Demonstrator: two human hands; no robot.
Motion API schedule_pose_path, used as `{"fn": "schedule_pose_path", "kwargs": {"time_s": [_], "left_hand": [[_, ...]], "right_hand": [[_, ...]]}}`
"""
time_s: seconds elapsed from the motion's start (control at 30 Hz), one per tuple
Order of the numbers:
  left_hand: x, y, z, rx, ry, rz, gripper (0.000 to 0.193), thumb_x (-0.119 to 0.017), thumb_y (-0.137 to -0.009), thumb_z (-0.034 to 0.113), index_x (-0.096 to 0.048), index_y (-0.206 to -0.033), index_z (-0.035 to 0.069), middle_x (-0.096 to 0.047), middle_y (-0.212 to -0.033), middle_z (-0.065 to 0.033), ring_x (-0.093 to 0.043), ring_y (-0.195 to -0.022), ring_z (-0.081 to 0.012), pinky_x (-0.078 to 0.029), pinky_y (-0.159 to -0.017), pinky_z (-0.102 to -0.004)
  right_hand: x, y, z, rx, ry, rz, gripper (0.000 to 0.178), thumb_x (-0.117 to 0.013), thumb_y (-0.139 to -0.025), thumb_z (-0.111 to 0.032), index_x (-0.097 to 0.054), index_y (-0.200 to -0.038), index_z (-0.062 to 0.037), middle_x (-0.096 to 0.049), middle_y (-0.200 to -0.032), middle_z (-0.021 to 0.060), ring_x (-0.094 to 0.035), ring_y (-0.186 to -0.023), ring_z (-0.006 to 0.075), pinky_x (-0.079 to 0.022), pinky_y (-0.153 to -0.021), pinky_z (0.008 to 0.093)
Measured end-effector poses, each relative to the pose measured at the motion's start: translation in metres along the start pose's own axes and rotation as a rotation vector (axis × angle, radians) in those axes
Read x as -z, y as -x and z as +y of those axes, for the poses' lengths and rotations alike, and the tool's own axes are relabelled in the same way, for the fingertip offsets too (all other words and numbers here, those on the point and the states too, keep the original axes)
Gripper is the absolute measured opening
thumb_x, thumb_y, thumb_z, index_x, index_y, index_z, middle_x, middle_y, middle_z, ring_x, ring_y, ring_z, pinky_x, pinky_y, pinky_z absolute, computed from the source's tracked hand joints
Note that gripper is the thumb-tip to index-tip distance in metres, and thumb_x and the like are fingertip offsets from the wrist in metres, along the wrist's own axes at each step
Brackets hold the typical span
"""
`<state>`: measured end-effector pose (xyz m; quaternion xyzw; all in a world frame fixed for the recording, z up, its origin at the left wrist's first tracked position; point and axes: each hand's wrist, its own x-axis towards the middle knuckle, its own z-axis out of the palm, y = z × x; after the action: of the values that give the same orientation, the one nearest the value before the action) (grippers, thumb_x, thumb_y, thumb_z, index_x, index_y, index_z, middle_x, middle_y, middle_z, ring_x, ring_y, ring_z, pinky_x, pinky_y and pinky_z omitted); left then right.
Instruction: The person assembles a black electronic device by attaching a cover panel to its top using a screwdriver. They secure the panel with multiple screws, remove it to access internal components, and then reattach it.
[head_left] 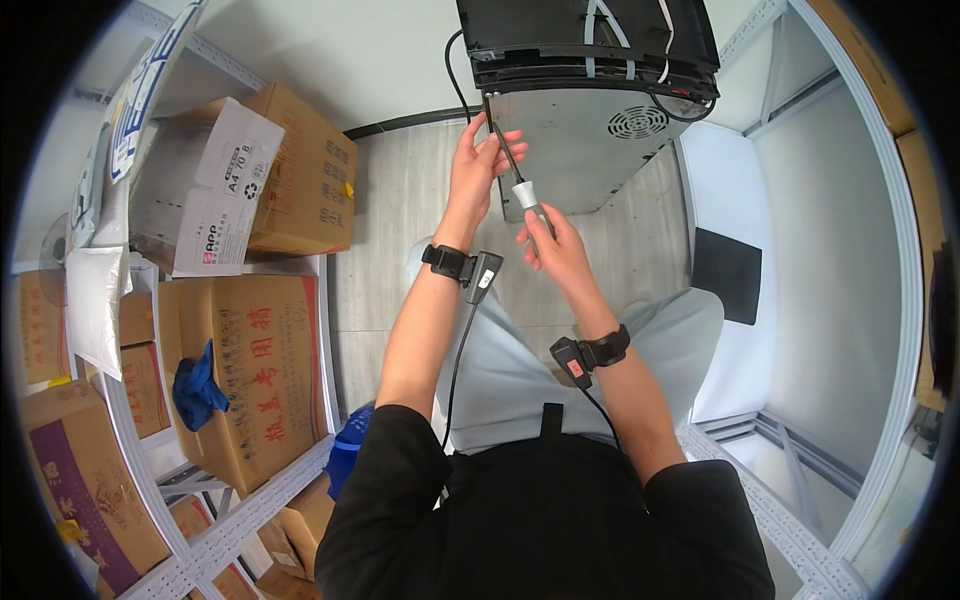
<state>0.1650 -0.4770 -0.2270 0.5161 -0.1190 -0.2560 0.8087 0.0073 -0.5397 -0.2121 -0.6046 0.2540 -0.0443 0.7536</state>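
Observation:
My right hand (562,252) is closed around the grey handle of a screwdriver (525,192) with a pale collar. Its dark shaft slants up and left to the front left edge of a boxy appliance (570,150) with a grey metal panel and a black top. Beside that edge, my left hand (478,170) has its fingers loosely spread behind the shaft, one finger stretched up toward the corner. Whether the fingers touch the shaft, I cannot tell. The screwdriver's tip is too small to make out against the dark edge.
A round vent (638,122) is cut into the panel. From the appliance's left side hangs a black cable (450,70). Cardboard boxes (250,370) fill metal shelving on the left. A white board (735,370) with a black square pad (727,276) lies to the right.

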Motion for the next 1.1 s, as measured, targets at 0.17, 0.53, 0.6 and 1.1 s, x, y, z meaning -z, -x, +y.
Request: {"fn": "schedule_pose_path", "kwargs": {"time_s": [0.17, 0.53, 0.6, 1.1], "left_hand": [[0.0, -0.006, 0.003, -0.011, -0.039, -0.012, 0.046, -0.043, -0.098, 0.009, -0.022, -0.138, -0.001, -0.062, -0.109, -0.0214, -0.065, -0.095, -0.0248, -0.054, -0.082, -0.0318], [0.0, -0.009, 0.008, 0.006, -0.065, 0.019, 0.047, -0.048, -0.095, 0.006, -0.025, -0.134, -0.005, -0.063, -0.106, -0.0228, -0.066, -0.092, -0.0247, -0.055, -0.079, -0.0305], [0.001, -0.009, 0.009, 0.001, -0.083, 0.019, 0.048, -0.049, -0.094, 0.006, -0.025, -0.134, -0.005, -0.063, -0.106, -0.0228, -0.066, -0.092, -0.0245, -0.055, -0.079, -0.0304], [0.005, -0.013, 0.017, 0.049, -0.123, -0.041, 0.051, -0.052, -0.094, 0.01, -0.023, -0.133, -0.005, -0.062, -0.11, -0.023, -0.066, -0.093, -0.0245, -0.055, -0.081, -0.0297]], "right_hand": [[-0.001, -0.004, 0.005, -0.025, -0.044, 0.024, 0.039, -0.051, -0.096, -0.034, -0.052, -0.12, -0.0034, -0.059, -0.08, 0.0026, -0.051, -0.056, 0.0063, -0.039, -0.048, 0.0207], [-0.003, -0.005, 0.009, -0.017, -0.189, -0.021, 0.035, -0.047, -0.097, -0.032, -0.054, -0.118, -0.0036, -0.057, -0.078, 0.0034, -0.048, -0.055, 0.0073, -0.035, -0.047, 0.0211], [-0.003, -0.004, 0.007, -0.036, -0.277, -0.064, 0.036, -0.046, -0.098, -0.032, -0.054, -0.118, -0.0032, -0.056, -0.078, 0.0034, -0.047, -0.055, 0.0074, -0.034, -0.048, 0.0211], [-0.028, -0.004, 0.018, 0.046, -0.086, 0.166, 0.043, -0.06, -0.091, -0.028, -0.05, -0.125, -0.0034, -0.062, -0.087, 0.0069, -0.054, -0.058, 0.008, -0.041, -0.049, 0.0218]]}}
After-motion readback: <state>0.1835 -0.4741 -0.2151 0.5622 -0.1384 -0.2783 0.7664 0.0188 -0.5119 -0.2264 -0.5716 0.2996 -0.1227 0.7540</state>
